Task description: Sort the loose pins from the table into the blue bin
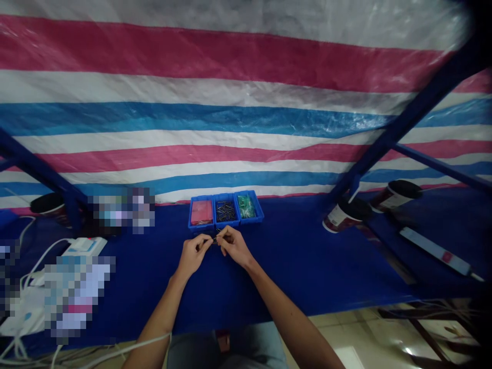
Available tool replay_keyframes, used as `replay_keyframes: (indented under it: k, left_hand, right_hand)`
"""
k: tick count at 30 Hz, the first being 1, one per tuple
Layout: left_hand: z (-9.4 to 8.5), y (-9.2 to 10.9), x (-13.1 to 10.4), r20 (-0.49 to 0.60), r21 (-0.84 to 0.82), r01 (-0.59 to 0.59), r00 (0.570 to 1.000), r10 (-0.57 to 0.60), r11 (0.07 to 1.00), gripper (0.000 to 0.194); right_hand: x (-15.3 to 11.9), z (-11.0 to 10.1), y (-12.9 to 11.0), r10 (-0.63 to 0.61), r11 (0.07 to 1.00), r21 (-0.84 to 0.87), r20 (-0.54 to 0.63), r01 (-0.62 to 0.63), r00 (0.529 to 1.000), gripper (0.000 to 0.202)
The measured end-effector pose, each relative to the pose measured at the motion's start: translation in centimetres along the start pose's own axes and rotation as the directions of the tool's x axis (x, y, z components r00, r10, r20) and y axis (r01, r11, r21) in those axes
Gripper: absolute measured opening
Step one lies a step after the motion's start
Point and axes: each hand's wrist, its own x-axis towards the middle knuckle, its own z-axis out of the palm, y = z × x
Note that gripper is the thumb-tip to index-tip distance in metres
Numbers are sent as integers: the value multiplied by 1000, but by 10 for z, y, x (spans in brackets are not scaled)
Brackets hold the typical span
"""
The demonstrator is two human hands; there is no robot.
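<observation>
My left hand (195,251) and my right hand (233,245) meet just in front of three small blue bins, fingertips almost touching. Each is closed in a pinch. A small, thin, dark piece (216,240) shows between the fingertips, too small to name. The left bin holds flat pink pieces (202,211). In the middle bin lie several black screw-like pieces (225,210), and the right bin contains green and clear small parts (246,206). Both forearms rest above the dark blue table (292,266).
White power strips (86,246) and cables lie at the left. Dark tubs (343,214) stand at the right, near a long white power strip (434,250). Blue frame posts (378,151) rise on both sides. Behind the table hangs a striped tarp (230,118).
</observation>
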Motion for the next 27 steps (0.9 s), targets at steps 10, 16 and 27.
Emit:
replay_keyframes:
  k: [10, 16, 27]
  left_hand:
    - [-1, 4, 1, 98, 7, -11, 995, 10, 1000, 37]
    - [-1, 4, 0, 80, 13, -19, 997, 18, 1000, 39]
    - [-2, 1, -1, 66, 18, -28, 997, 27, 999, 36]
  right_hand:
    - [-9, 6, -11, -100, 931, -357, -50, 76, 994, 28]
    - [-10, 4, -8, -74, 897, -438, -5, 65, 997, 37]
    - [-12, 1, -10, -229, 816, -540, 25, 206, 973, 19]
